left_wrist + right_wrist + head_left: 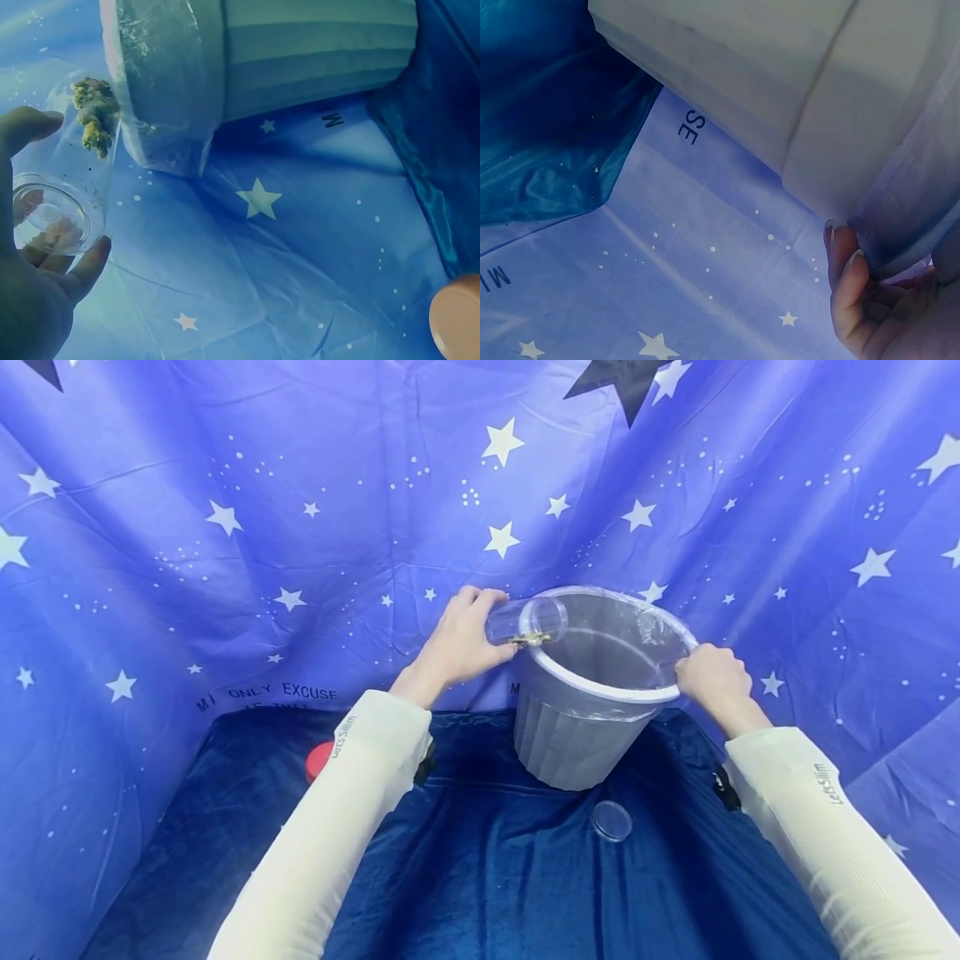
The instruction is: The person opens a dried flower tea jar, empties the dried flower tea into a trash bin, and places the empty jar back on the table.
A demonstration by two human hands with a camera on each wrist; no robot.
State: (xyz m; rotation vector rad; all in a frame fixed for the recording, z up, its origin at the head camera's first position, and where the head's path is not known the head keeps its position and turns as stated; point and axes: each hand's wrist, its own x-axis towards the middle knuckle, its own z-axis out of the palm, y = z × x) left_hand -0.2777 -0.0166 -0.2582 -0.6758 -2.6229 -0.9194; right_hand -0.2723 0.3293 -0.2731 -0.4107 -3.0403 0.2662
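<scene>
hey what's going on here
A person's left hand holds a clear cylindrical jar on its side, its mouth end at the rim of a grey ribbed bin with a clear liner. Small yellowish clumps are still inside the jar. The right hand grips the bin's rim. A clear round disc, perhaps a lid, lies on the dark blue cloth.

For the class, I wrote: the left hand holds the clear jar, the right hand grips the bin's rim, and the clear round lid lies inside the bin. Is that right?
Not the last part: the head view shows the clear round lid lying on the dark blue cloth, outside the bin.
</scene>
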